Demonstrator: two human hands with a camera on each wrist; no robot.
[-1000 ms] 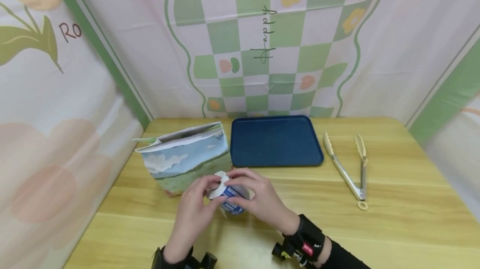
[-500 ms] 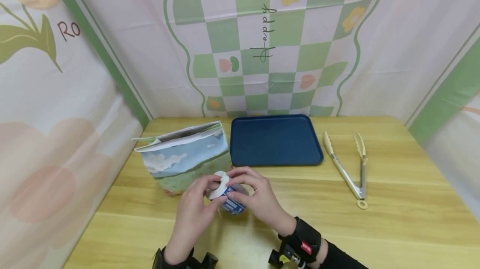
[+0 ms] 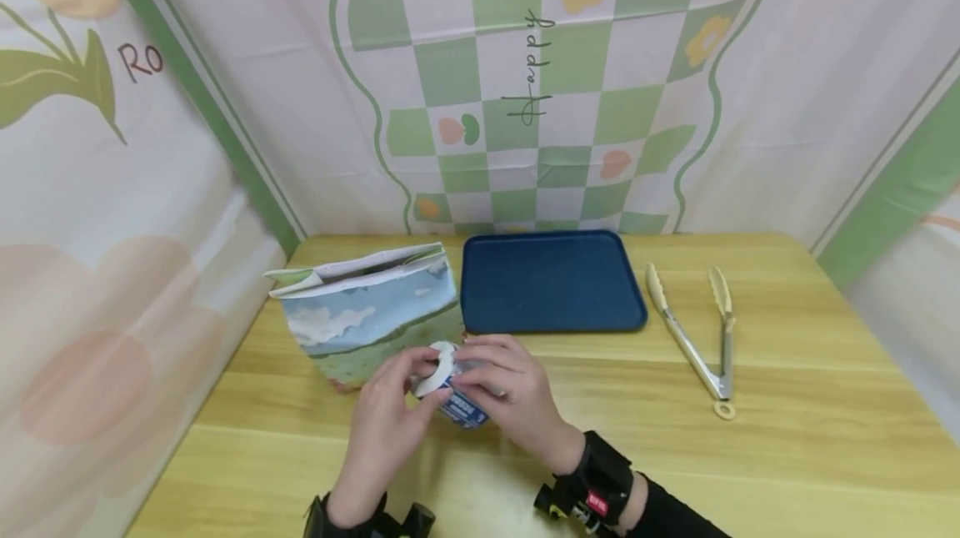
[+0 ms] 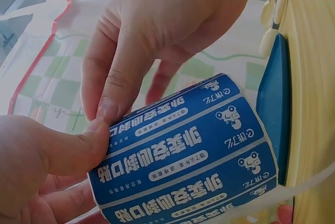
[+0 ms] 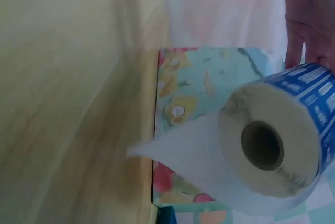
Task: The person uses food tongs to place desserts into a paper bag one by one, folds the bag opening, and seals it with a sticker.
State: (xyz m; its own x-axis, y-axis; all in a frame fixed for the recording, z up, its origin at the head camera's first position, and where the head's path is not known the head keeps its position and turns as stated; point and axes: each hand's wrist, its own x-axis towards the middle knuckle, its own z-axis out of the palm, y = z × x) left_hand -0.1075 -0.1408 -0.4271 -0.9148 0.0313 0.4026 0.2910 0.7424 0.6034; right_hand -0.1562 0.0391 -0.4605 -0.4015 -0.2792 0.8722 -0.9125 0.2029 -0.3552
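Observation:
A roll of stickers (image 3: 463,409), blue labels with white print on a white backing, is held between both hands above the table. My left hand (image 3: 390,417) grips it by the left end, fingers in or at the core opening and thumb on the outside. The right hand (image 3: 517,392) curves over the top; in the left wrist view its thumb (image 4: 109,108) and fingertips pinch at the label edge, right beside the left thumb (image 4: 86,150). From the roll (image 5: 267,135) a loose strip of white backing (image 5: 188,148) hangs down in the right wrist view.
A paper bag (image 3: 375,317) with a landscape print stands just behind the hands, its top folded. Behind and right lies a dark blue tray (image 3: 555,284). Tongs (image 3: 701,354) with cream tips lie spread at the right on the wooden table (image 3: 810,404).
My right hand has shifted slightly left and turned over the roll, its fingers more curled at the label edge. The roll has turned a little; the left hand stays in place.

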